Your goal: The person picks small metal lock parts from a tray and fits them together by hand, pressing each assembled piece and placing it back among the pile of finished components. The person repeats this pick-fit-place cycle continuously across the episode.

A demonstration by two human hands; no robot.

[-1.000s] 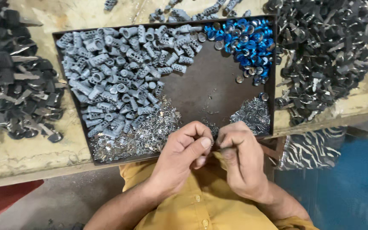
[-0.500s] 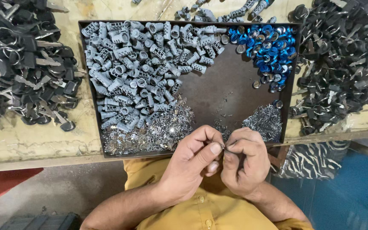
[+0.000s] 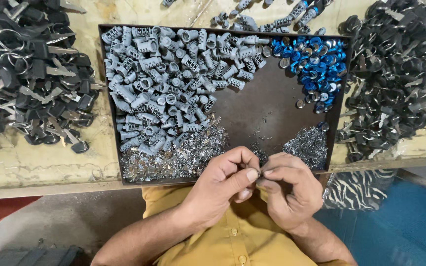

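Two hands meet at the near edge of the tray, fingertips pressed together around one small metal part (image 3: 259, 173) that shows only as a glint between the thumbs; its exact shape is too small to tell. The left hand (image 3: 223, 184) pinches it with thumb and forefinger shut on it, and the right hand (image 3: 288, 189) closes on the same piece from the other side, fingers curled tight. Compared with a second ago, the hands have drawn a little nearer the body and the fingers have closed more snugly, which suggests the fitting of the piece is under way rather than a fresh pick. Just beyond the left hand lies a heap of thin, shiny silver stampings (image 3: 173, 157); just beyond the right, a smaller pile of bright pins (image 3: 305, 144). Farther out sit ribbed grey cylinders (image 3: 168, 83) of dull cast metal and, beyond the right hand, glossy blue caps (image 3: 316, 64), all in a dark flat tray (image 3: 267, 108). Outside it, black-headed keys on rings (image 3: 30, 79) lie left and dark ringed parts (image 3: 400, 74) right on the worn bench (image 3: 40, 165).
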